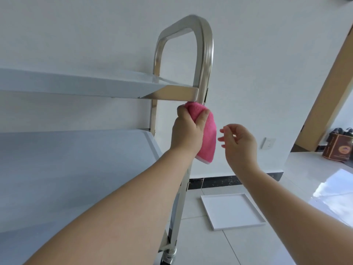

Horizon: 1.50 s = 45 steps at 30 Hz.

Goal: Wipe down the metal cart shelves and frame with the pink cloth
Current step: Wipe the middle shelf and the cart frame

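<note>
The left hand gripped the pink cloth around the cart's near upright post, just under the top shelf, to rub the frame. The right hand hovered beside it, fingers loose, holding nothing.
</note>
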Motion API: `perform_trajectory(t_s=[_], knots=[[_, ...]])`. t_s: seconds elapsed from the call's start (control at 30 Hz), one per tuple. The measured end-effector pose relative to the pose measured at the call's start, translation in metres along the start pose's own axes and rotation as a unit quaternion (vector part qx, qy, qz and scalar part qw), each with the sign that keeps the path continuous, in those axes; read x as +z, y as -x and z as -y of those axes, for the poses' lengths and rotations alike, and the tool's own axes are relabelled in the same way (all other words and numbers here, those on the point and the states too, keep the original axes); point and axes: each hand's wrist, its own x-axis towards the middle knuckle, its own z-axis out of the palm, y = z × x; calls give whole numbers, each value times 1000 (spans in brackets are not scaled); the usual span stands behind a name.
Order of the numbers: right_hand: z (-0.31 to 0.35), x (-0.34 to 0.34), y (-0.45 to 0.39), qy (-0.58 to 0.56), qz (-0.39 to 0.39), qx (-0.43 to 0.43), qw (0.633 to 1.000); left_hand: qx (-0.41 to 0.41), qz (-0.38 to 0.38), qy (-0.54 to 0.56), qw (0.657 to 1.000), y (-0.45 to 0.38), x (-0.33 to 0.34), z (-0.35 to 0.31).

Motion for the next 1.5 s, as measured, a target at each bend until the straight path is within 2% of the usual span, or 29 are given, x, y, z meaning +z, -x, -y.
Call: perform_trajectory(t_s=[0.23, 0.4, 0.5, 0.6, 0.77, 0.87, 1.03, 1.2, 1.3, 1.5], knots=[[-44, -21, 22, 102, 73, 27, 992, 5, 28, 25, 999, 12, 2, 21], [-65, -26, 41, 140, 109, 33, 984, -49, 91, 28, 994, 39, 0, 48], [-77, -33, 52, 197, 149, 29, 968, -105, 134, -10, 985, 69, 0, 73], [-86, -43, 60, 267, 199, 29, 942, -123, 144, -33, 981, 77, 0, 84], [-92, -56, 64, 297, 235, 28, 925, -134, 156, -60, 977, 78, 1, 84], [-86, -60, 60, 316, 257, 22, 913, -144, 163, -39, 975, 77, 0, 83], [-68, -58, 45, 304, 256, 10, 918, -125, 122, 28, 984, 67, -2, 64], [-55, -54, 40, 305, 270, -4, 913, -41, 40, 59, 997, 7, -4, 2], [-50, -52, 37, 311, 262, -15, 914, -19, 41, 68, 997, -15, -6, -16], [-51, -49, 39, 317, 271, -13, 909, -6, 54, 56, 997, -4, -5, 1]])
